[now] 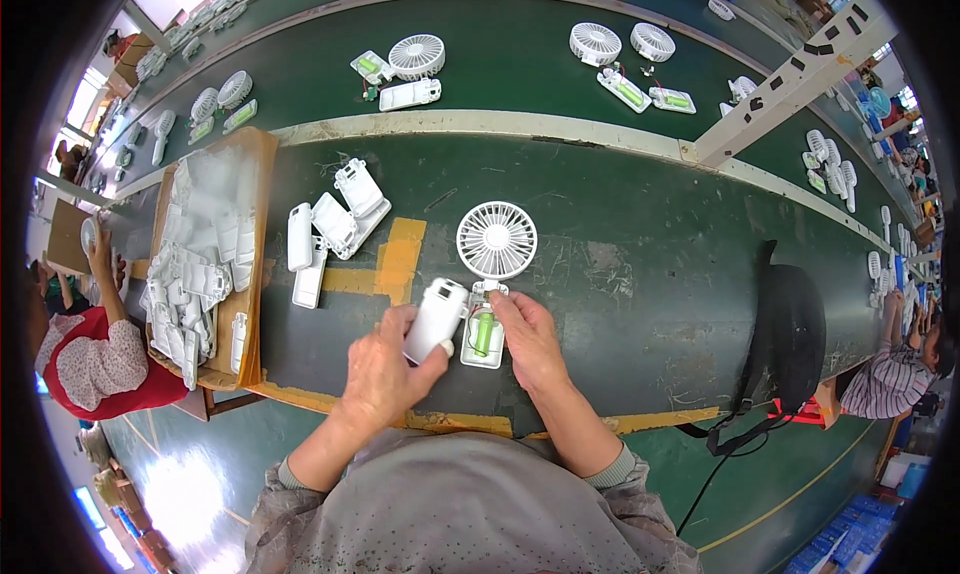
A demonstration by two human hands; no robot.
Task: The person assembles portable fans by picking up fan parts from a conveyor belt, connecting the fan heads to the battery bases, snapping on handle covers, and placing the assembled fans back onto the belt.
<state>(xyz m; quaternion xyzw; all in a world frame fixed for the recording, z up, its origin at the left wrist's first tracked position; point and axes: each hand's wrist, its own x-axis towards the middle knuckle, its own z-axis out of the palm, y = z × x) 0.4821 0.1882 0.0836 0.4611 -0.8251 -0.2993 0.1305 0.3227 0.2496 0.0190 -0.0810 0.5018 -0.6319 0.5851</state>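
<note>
A white handle cover [436, 319] is in my left hand [383, 364], gripped between the thumb and fingers. It is tilted beside a small white hand fan [497, 240] that lies on the bench with its round grille away from me. The fan's handle shell [483, 361] is uncovered and shows a green battery [484, 334] and thin wires. My right hand [532, 342] holds the right edge of that shell, its thumb and fingertips near the joint below the grille. Left of the fan lies a loose group of white handle covers [335, 222].
A cardboard box [262, 244] of white plastic parts stands at the left. Beyond the bench, a green conveyor belt [500, 54] carries several partly assembled fans. A white metal post [790, 79] rises at the far right; a black bag [790, 334] lies below it. People work at both sides.
</note>
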